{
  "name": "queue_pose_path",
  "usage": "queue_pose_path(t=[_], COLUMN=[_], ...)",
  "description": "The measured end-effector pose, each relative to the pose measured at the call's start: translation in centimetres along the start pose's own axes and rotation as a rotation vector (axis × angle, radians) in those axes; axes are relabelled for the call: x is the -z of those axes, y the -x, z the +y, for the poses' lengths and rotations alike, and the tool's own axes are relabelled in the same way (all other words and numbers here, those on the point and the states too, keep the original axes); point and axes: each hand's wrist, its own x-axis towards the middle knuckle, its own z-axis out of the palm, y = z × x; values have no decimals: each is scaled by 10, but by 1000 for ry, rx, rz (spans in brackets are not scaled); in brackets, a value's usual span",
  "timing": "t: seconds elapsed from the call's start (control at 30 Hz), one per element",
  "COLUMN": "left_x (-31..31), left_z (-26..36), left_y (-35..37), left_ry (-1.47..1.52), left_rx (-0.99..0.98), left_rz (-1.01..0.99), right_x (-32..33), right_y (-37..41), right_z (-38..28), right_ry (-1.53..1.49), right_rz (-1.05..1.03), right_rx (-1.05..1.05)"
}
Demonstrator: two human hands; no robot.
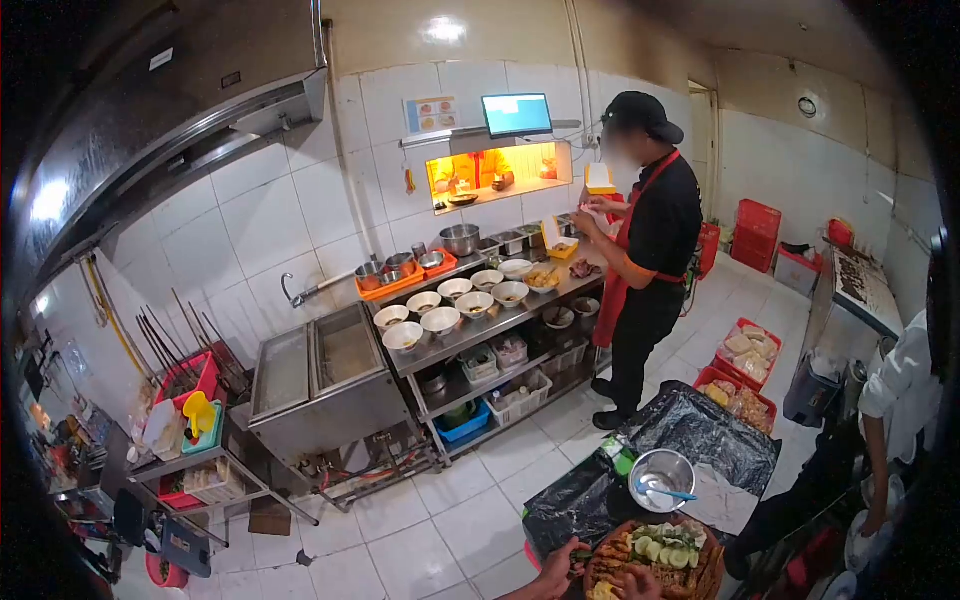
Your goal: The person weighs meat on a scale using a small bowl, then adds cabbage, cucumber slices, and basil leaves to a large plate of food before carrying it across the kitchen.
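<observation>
Head view, bottom edge: the left hand (558,572) has its fingers drawn nearly together on what looks like a small green piece (580,556), though blur makes that uncertain. The right hand (638,583) bends its fingers down over the round platter (706,578); whether they pinch anything, I cannot tell. Sliced cucumber (668,552), leafy greens (687,532) and browned food (613,552) lie on the platter, at the near edge of the table (570,510) covered in black plastic. Just beyond it stands a steel bowl (661,466) with a blue-handled utensil (680,495) in it, beside a white sheet (722,503). Past the table's far edge, a co-worker (655,210) in a red apron faces the steel counter (412,362), where white bowls (440,321) stand in rows.
</observation>
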Motion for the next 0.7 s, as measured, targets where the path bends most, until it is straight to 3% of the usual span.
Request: queue_pose_path(t=[0.03,0.13,0.17,0.27,0.33,0.4,0.47,0.5,0.57,0.7], left_x=[-8,-6,-9,-13,-11,-5,1,3,-12,-24], left_z=[4,-9,-12,-21,-23,-25,-28,-32,-26,-12], left_y=[9,-2,-4,-2,-1,-3,-8,-9,3,20], left_ry=[-27,93,95,163,140,127,108,110,110,128], left_rx=[22,22,22,-70,-116,-98,-88,-83,-81,14], left_rz=[-12,-63,-68,1,-100,-120,-146,-103,26,-73], right_x=[-16,-40,-42,-50,-49,-53,-57,-59,-57,-61], right_y=[5,14,15,15,18,19,21,20,17,14], right_z=[-24,-56,-72,-50,-56,-64,-64,-63,-60,-65], right_ry=[-81,2,197,263,241,379,251,126,154,313], right_rz=[-2,-93,-124,-51,-76,-97,-52,-10,-29,-31], right_rx=[-76,-22,-34,133,89,128,94,56,83,174])
